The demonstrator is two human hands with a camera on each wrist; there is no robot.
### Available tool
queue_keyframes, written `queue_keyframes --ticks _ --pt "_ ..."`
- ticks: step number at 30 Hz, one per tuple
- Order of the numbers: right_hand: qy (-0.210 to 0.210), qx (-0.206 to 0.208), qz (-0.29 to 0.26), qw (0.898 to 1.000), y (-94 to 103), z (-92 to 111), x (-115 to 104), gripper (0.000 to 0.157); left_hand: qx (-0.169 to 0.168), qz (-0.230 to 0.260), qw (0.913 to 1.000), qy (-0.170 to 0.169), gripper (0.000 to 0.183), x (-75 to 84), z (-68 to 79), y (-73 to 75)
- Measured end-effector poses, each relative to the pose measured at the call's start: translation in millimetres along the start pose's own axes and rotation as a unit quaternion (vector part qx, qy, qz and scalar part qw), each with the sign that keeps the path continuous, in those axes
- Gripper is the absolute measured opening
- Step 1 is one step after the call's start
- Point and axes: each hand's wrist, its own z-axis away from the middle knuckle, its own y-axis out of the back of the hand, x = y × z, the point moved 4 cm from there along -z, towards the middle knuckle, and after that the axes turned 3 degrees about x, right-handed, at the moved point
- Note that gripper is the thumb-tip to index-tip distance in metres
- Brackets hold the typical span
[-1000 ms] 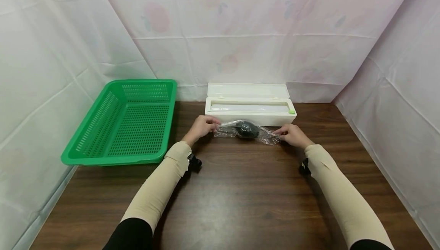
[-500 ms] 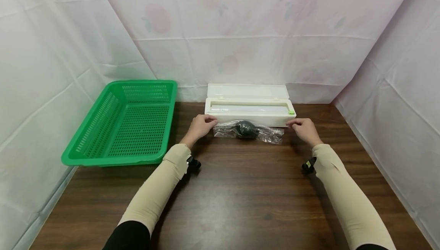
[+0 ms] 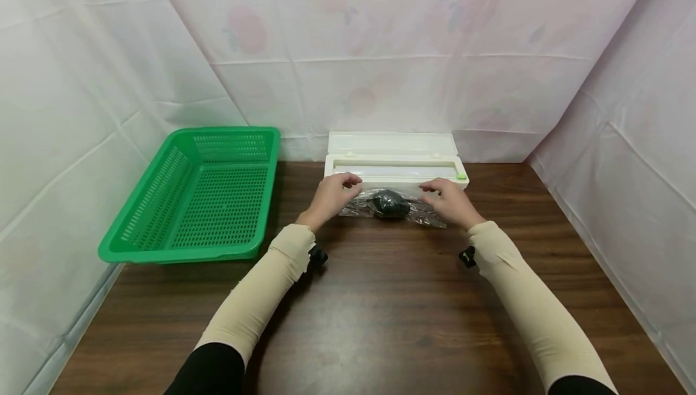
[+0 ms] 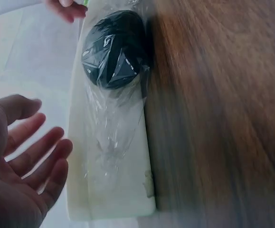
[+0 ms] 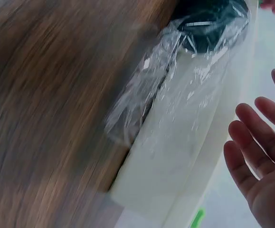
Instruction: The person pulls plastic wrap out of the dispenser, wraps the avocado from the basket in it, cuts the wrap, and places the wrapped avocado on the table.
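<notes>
A dark green, rounded thing (image 3: 391, 203) lies wrapped in clear plastic film (image 5: 142, 95) on the table, against the front of a white cling film dispenser (image 3: 397, 168). Loose film spreads out from both its sides. My left hand (image 3: 333, 194) hovers over the film's left end, its fingers loosely bent and holding nothing, as the left wrist view also shows. Above the right end is my right hand (image 3: 448, 200), fingers spread and relaxed, with nothing in it. Neither hand visibly grips the film. What exactly the dark thing is cannot be told through the wrap.
The dispenser's lid (image 3: 391, 142) stands raised at the back, and a small green slider (image 3: 461, 176) sits at its right end. To the left stands a green perforated basket (image 3: 217, 253). White and pink cloth (image 3: 380, 81) hangs behind the brown wooden table (image 3: 391, 310).
My right hand let go of the film's right end, moved out to the right, then came back inward. My left hand left the film's left end and shifted right. The wrapped thing stayed put.
</notes>
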Motion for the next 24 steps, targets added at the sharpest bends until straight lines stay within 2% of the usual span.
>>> queue_keyframes --ticks 6,15,19,24 --pt "0.027 -0.033 0.016 0.999 -15.0 -6 -9 0.043 -0.032 -0.012 0.9985 -0.042 0.029 9.2 -2.0 -13.4" --pt "0.045 -0.056 0.025 0.997 -29.3 -11 -21 0.055 -0.103 -0.041 0.9912 -0.073 0.041 19.4 -2.4 -31.4" --pt "0.052 -0.057 0.036 0.996 -32.7 -13 -21 0.057 -0.116 -0.063 0.9871 -0.090 0.047 20.7 -4.5 -37.6" --pt "0.050 -0.050 0.036 0.997 -35.2 -13 -20 0.056 -0.118 -0.081 0.9844 -0.102 0.044 20.3 -8.1 -42.6"
